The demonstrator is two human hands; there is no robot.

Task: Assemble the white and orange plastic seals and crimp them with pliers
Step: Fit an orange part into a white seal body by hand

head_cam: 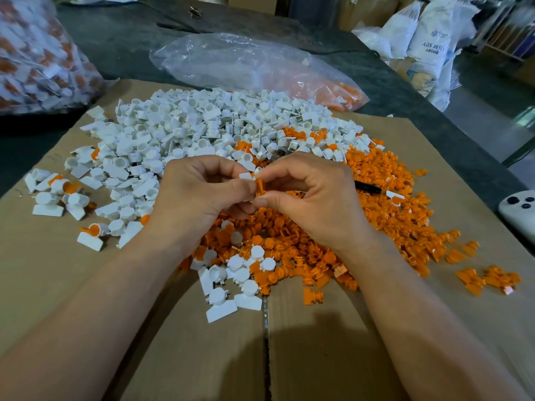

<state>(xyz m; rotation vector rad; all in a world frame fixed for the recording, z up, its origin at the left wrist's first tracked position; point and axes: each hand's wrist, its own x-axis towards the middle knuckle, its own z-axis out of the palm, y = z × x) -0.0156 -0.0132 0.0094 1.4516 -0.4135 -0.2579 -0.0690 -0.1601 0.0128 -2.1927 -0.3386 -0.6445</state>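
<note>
Left hand (pixel 199 192) and right hand (pixel 312 195) meet fingertip to fingertip, fingers curled on both. Left pinches the white seal body (pixel 248 174) between thumb and index. Right pinches the orange seal insert (pixel 258 187), and the left thumb touches it too. The insert's long axis runs roughly up-down in view, away from the person, far end toward the white body just beyond it. (Seated or not: can't tell, fingers cover the joint.) Both forearms come in from the near edge and converge, backs of the hands facing the camera, thumbs on the near side.

White parts pile (pixel 202 125) lies beyond the left hand and to its left. Orange parts pile (pixel 385 215) lies under and right of the right hand. Black handle (pixel 367 188) pokes out of the orange pile just right of the right hand (pliers? not clear). Everything sits on a cardboard sheet (pixel 72 285).
</note>
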